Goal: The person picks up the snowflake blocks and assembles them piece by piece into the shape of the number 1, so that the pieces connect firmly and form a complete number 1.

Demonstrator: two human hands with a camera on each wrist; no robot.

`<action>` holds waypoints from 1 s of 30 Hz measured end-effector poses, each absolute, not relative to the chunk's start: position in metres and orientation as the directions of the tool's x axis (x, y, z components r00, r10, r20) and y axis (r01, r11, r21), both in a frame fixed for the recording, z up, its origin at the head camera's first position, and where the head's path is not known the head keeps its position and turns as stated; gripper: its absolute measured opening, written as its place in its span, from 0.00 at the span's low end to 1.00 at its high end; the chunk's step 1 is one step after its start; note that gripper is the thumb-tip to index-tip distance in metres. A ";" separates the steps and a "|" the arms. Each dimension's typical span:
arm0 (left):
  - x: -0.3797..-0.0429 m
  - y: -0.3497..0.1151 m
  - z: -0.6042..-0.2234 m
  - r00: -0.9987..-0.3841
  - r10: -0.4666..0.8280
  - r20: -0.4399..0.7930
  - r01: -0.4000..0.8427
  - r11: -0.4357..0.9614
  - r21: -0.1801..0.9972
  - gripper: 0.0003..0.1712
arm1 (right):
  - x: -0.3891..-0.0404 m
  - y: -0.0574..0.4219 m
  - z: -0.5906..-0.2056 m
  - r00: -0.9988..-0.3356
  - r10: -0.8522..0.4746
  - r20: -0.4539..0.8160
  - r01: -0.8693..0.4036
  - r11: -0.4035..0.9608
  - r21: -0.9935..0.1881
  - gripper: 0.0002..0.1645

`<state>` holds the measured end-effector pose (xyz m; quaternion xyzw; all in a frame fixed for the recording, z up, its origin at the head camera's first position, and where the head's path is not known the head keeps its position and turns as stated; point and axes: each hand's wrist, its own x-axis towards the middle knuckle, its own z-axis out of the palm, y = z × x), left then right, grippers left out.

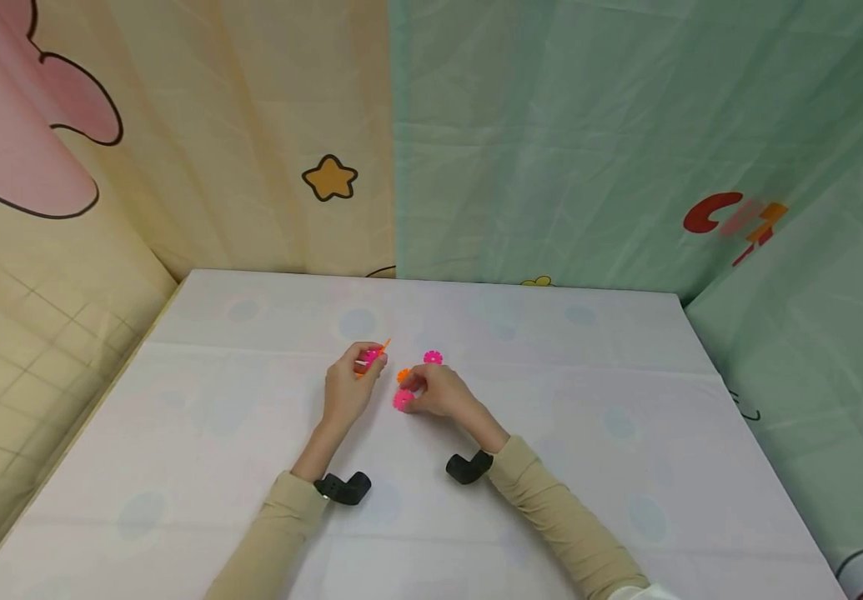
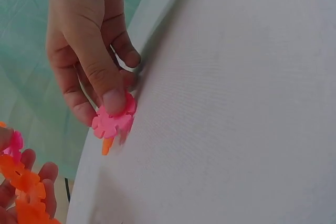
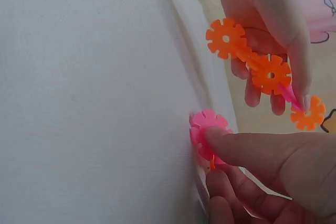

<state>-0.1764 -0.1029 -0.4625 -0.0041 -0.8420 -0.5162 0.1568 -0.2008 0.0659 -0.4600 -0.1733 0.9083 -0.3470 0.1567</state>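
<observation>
My left hand [image 1: 346, 390] holds a short chain of slotted plastic snowflake discs. In the right wrist view its orange discs [image 3: 271, 75] are linked at angles, with a pink disc [image 3: 287, 96] edge-on among them. Thumb and fingers of my right hand [image 1: 442, 392] pinch a pink snowflake disc [image 3: 207, 121] close over the table. A bit of orange [image 2: 107, 145] shows just beneath that pink disc in the left wrist view. Right past the right fingertips is an orange disc [image 1: 403, 375], and a separate pink disc [image 1: 434, 357] lies a little farther back.
Both hands work over a white-covered table [image 1: 589, 492] with pale spots. Its far edge meets a yellow curtain [image 1: 251, 125] and a green curtain [image 1: 551, 150]. Black wrist cameras [image 1: 348, 488] sit at the cuffs of the beige sleeves.
</observation>
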 end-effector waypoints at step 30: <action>-0.174 -0.074 -0.459 -0.977 0.005 0.213 0.199 0.374 0.906 0.12 | -0.202 0.106 -0.435 -0.971 -0.195 0.137 -0.205 0.392 -0.897 0.15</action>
